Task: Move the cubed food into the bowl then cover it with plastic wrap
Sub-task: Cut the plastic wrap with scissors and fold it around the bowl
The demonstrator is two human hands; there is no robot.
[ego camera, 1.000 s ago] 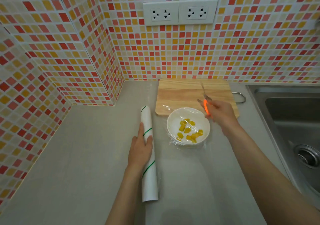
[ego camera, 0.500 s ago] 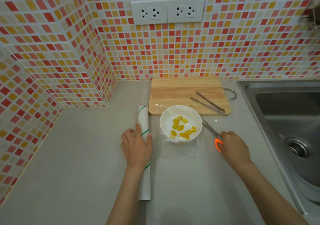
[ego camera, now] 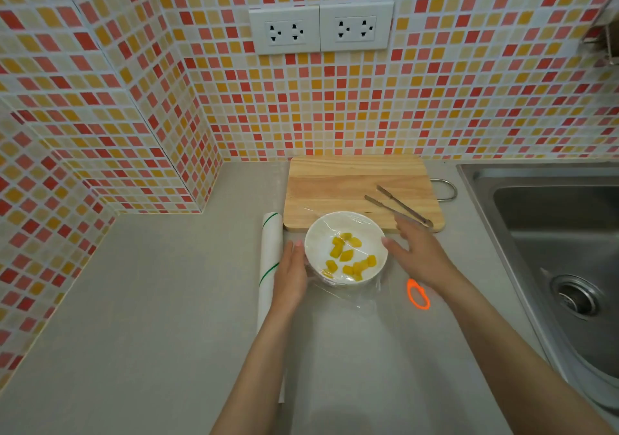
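A white bowl (ego camera: 318, 233) holds several yellow food cubes (ego camera: 346, 255) and has clear plastic wrap (ego camera: 355, 297) stretched over it, with loose film trailing onto the counter in front. My left hand (ego camera: 291, 274) lies flat against the bowl's left side, fingers together. At the bowl's right rim is my right hand (ego camera: 415, 254), fingers spread and holding nothing. The wrap roll (ego camera: 269, 260) lies on the counter just left of my left hand.
A wooden cutting board (ego camera: 355, 183) with metal tongs (ego camera: 398, 207) sits behind the bowl. Orange-handled scissors (ego camera: 418, 294) lie on the counter under my right forearm. A steel sink (ego camera: 552, 240) is at the right, tiled walls behind and left.
My right hand has let go of the scissors, which now lie on the counter, and moved to the bowl's right rim. My left hand left the roll and came to the bowl's left side.
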